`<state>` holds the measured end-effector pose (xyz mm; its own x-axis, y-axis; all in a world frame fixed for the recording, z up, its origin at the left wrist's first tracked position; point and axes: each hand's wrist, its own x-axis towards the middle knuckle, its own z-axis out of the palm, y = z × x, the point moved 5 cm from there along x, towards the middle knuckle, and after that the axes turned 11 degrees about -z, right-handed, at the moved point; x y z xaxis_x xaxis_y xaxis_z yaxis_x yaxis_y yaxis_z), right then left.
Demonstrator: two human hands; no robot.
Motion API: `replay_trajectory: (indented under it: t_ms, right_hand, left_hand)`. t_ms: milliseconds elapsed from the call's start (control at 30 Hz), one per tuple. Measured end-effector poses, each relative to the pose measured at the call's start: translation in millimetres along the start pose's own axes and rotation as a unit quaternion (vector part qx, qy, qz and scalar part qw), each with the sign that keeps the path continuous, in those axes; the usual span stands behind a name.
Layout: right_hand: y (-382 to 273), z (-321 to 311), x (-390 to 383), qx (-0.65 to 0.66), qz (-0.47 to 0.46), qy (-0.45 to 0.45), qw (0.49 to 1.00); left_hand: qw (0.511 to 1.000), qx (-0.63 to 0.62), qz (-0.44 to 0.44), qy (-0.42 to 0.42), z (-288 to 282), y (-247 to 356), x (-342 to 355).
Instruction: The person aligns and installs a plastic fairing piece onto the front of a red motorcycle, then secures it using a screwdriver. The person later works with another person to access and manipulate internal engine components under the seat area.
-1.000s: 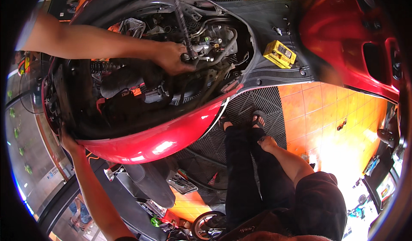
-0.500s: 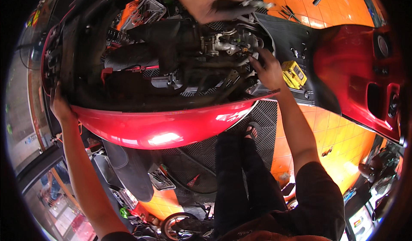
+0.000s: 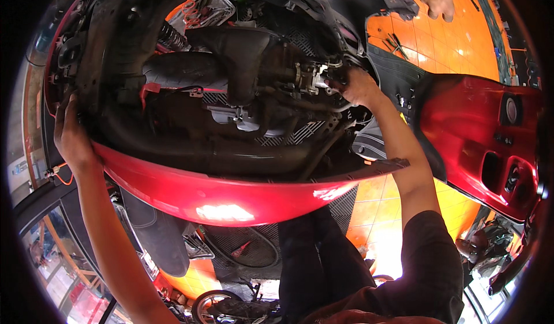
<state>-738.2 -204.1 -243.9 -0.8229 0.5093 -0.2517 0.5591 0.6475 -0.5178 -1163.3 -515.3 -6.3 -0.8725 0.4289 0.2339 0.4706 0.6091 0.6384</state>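
My left hand (image 3: 75, 133) grips the rear end of the red side panel (image 3: 225, 200) of a scooter. The panel's front end juts out across my right forearm. My right hand (image 3: 355, 88) is reaching into the opened body at the metal engine fittings (image 3: 317, 79), fingers curled on a part I cannot make out. The dark frame surrounds a rear tyre (image 3: 179, 67), a shock spring (image 3: 172, 37) and a black airbox (image 3: 239, 64).
The red front fairing (image 3: 461, 128) and black footboard (image 3: 395, 70) are at right. Another person's hand (image 3: 435, 1) is at top right. A dark seat (image 3: 156, 237) lies below the panel. A glass case (image 3: 57, 255) stands at lower left, orange tiles (image 3: 375, 203) below.
The other person's arm has withdrawn from the engine to the top right. My right hand has risen from my leg into the engine bay. The red panel's front end has swung outward.
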Motion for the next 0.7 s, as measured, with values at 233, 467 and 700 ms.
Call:
replay_trajectory:
  t_ms: [233,467,700]
  right_hand:
    - [18.7,32.7,6.3,-0.072,-0.098,0.091,0.988]
    - [4.3,22.3,4.7,-0.061,-0.136,0.14,0.979]
    - [1.3,20.5,7.6,-0.06,-0.111,0.109,0.986]
  left_hand:
    - [0.937,0.287,0.19,0.053,0.6,9.7,-14.6]
    - [0.984,0.135,0.119,-0.007,-4.5,21.3,-23.3]
    - [0.983,-0.161,-0.086,-0.008,8.9,19.4,-22.7]
